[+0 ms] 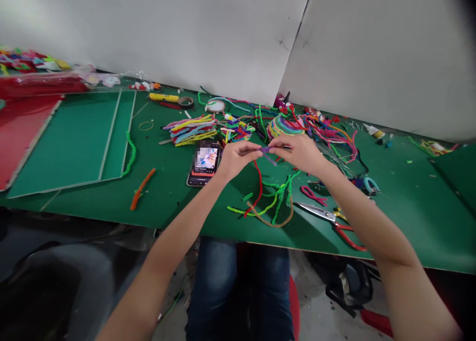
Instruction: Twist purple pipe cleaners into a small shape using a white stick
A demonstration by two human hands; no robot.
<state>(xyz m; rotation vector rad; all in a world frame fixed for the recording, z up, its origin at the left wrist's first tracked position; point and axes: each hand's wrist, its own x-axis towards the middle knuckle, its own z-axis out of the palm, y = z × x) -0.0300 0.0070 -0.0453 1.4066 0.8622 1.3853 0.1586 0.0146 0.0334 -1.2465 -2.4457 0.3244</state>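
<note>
Between my two hands, above the green table, is a purple pipe cleaner [265,150], bent, with one end hanging down. My left hand [240,157] pinches it from the left between thumb and fingers. From the right, my right hand [295,151] pinches the same piece, fingertips almost meeting the left ones. Below the hands lie loose green pipe cleaners [284,190], a red pipe cleaner [259,182] and a tan pipe cleaner [275,226]. A folded pink pipe cleaner [313,196] rests beneath my right forearm. The phone [205,163] stands propped up left of my left hand, its screen lit.
Red-handled scissors [330,216] lie open near the front edge, under my right forearm. Bundled pipe cleaners [193,130] and a coiled multicoloured bundle [284,126] sit farther back. An orange piece [142,189] and green boards [74,142] are on the left. A white wall [167,38] rises behind.
</note>
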